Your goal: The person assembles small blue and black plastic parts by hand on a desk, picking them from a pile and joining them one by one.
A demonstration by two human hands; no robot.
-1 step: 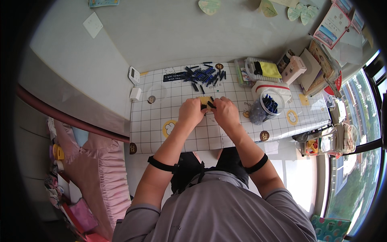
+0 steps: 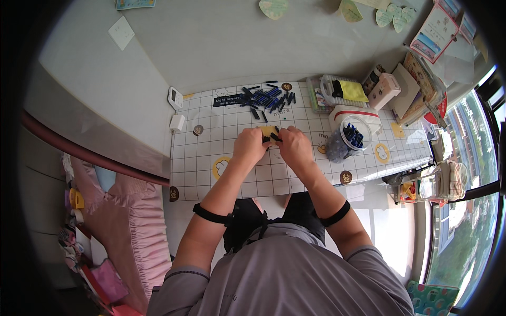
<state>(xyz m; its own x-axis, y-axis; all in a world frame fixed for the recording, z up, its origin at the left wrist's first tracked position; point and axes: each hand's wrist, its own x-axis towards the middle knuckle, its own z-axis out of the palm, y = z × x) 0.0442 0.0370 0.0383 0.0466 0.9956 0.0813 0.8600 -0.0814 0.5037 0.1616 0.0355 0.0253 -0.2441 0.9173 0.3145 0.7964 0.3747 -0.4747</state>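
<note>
Side by side over the middle of the table, my hands nearly meet. My left hand point(image 2: 250, 146) is closed, with a small dark tube point(image 2: 266, 139) at its fingertips. My right hand point(image 2: 295, 146) is closed on another small dark tube point(image 2: 276, 137), held slanted. Beneath the fingers lies a yellow patch point(image 2: 269, 129), partly hidden by them. Farther back, a loose pile of dark blue and black tubes point(image 2: 269, 98) is spread over the tabletop. To the right, a clear round jar point(image 2: 336, 150) stands uncapped, with many similar tubes inside.
The table point(image 2: 203, 142) has a white grid cover. A round clear lid point(image 2: 205, 122) lies at left, near a white timer point(image 2: 175, 98) and a white plug-like block point(image 2: 177, 124). A plastic box point(image 2: 318, 95), white pouch point(image 2: 363, 117) and pink container point(image 2: 383, 90) crowd the back right.
</note>
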